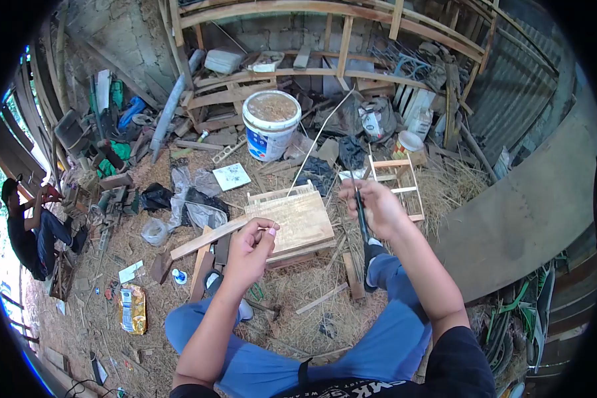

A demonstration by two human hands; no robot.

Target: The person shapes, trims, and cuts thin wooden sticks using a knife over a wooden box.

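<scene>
My left hand (251,249) is raised over the left edge of a low wooden board (302,217), its thumb and fingers pinched together on something thin that I cannot make out. To the right, my right hand (378,205) grips a knife-like tool (361,215) with a dark handle, its narrow blade pointing up. A long thin pale strip (320,136) rises from the board toward the back. Beside my left hand, a wooden plank (205,240) lies aslant against the board's left side.
A white bucket (270,129) stands behind the board. A small wooden frame (398,186) is at the right, near a large grey sheet (517,219). Another person (36,225) sits at the far left. A gold packet (133,309) and blue-white bottle (179,276) are on the ground.
</scene>
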